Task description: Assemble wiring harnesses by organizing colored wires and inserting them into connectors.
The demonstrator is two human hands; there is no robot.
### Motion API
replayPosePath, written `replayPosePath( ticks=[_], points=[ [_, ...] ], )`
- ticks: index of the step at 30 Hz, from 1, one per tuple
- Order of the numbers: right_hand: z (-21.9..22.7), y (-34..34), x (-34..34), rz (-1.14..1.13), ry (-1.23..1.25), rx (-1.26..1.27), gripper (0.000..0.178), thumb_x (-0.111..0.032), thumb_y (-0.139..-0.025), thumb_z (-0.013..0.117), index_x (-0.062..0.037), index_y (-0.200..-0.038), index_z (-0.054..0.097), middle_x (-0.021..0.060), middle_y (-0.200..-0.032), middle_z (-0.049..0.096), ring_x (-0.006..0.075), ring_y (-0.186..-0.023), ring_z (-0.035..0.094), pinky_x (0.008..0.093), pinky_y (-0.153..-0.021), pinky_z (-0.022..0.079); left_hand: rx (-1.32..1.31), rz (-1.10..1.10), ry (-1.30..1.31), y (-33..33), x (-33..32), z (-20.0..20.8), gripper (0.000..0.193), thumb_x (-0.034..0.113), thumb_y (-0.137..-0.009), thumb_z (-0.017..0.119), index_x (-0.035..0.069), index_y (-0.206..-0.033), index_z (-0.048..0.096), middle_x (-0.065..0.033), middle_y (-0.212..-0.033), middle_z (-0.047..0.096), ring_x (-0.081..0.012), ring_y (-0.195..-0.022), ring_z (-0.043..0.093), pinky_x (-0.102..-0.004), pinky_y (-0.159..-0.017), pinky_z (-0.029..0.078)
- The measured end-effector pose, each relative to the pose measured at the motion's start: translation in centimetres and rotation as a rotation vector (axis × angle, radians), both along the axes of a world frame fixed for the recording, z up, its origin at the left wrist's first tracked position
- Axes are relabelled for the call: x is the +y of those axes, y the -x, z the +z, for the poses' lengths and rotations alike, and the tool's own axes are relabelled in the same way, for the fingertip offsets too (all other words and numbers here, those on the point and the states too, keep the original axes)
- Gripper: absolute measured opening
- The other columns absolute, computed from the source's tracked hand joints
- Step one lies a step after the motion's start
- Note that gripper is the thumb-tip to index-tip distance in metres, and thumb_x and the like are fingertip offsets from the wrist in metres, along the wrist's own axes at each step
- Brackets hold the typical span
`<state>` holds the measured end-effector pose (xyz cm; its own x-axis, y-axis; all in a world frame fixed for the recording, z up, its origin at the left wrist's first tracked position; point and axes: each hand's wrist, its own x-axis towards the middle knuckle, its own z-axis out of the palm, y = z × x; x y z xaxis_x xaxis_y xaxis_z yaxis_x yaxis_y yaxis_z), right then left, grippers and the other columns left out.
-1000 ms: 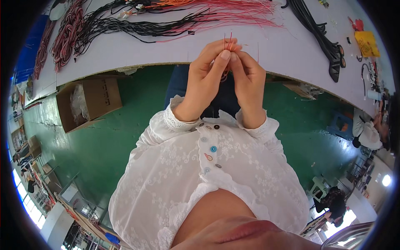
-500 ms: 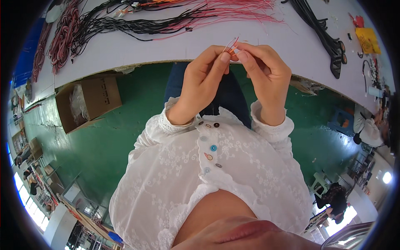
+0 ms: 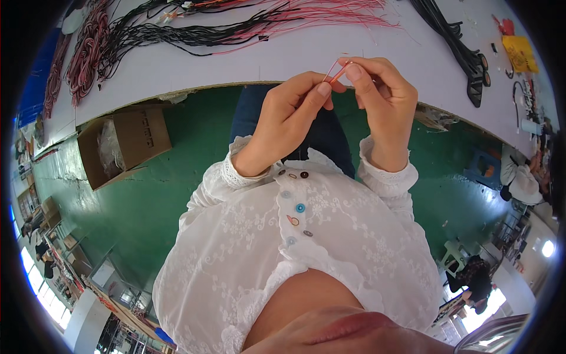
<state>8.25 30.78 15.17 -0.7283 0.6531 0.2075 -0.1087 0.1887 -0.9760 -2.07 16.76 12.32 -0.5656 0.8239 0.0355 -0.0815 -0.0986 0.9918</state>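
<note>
Thin red and whitish wires (image 3: 339,74) run between my two hands, just over the table's near edge. My left hand (image 3: 298,106) pinches them between thumb and forefinger. On the other side, my right hand (image 3: 383,88) has its thumb and forefinger closed on the wires' far ends. The tips inside the right pinch are too small to make out. Beyond my hands lies a spread bundle of black and red wires (image 3: 236,36) on the white table (image 3: 194,69).
Coiled red and black cables (image 3: 88,62) lie at the table's left. At the right are black cables (image 3: 451,47) and a yellow packet (image 3: 520,54). Below the table edge stands an open cardboard box (image 3: 141,135). Blue and pale stools (image 3: 484,170) and other people are farther off.
My right hand has moved slightly up and to the right, my left hand a little down. The gap between my fingertips is wider, showing more of the wires.
</note>
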Motion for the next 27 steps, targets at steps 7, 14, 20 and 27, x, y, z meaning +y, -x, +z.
replayPosePath(
  ticks=[7, 14, 20, 27],
  points=[
    [0.2, -0.4, 0.9, 0.109, -0.005, -0.088, 0.014, -0.011, -0.097, 0.072, -0.0028, -0.108, 0.078, 0.0026, -0.092, 0.070, 0.0066, -0.076, 0.065, 0.0190, -0.055, 0.043, -0.016, -0.078, 0.027, 0.3, -0.2, 0.2, 0.024, 0.014, -0.107, 0.054, -0.001, -0.112, 0.072, -0.0010, -0.081, 0.064, -0.0063, -0.071, 0.050, -0.0228, -0.064, 0.041],
    [-0.3, -0.4, 0.8, 0.187, 0.041, -0.064, 0.013, -0.007, -0.097, 0.068, 0.0003, -0.104, 0.077, 0.0020, -0.092, 0.069, 0.0056, -0.064, 0.049, 0.0201, -0.058, 0.037, -0.029, -0.144, 0.059, 0.6, -0.6, 0.0, 0.026, 0.014, -0.106, 0.054, -0.003, -0.116, 0.072, -0.0019, -0.085, 0.066, -0.0069, -0.073, 0.048, -0.0220, -0.066, 0.040],
    [-0.5, -0.4, 0.3, 0.121, 0.042, -0.040, 0.012, -0.006, -0.097, 0.068, 0.0002, -0.102, 0.076, 0.0019, -0.091, 0.068, 0.0058, -0.064, 0.049, 0.0203, -0.057, 0.038, -0.134, -0.169, 0.052, 1.0, -0.7, -0.2, 0.027, 0.017, -0.104, 0.059, 0.000, -0.117, 0.075, -0.0025, -0.082, 0.070, -0.0074, -0.069, 0.053, -0.0233, -0.062, 0.045],
    [-0.6, -0.2, 0.0, 0.129, 0.072, -0.014, 0.012, -0.006, -0.097, 0.068, 0.0007, -0.101, 0.076, 0.0018, -0.089, 0.068, 0.0056, -0.065, 0.051, 0.0203, -0.057, 0.038, -0.139, -0.174, 0.055, 1.0, -0.8, -0.3, 0.027, 0.017, -0.104, 0.058, 0.000, -0.118, 0.074, -0.0024, -0.083, 0.070, -0.0070, -0.070, 0.053, -0.0223, -0.063, 0.046]
  ],
)
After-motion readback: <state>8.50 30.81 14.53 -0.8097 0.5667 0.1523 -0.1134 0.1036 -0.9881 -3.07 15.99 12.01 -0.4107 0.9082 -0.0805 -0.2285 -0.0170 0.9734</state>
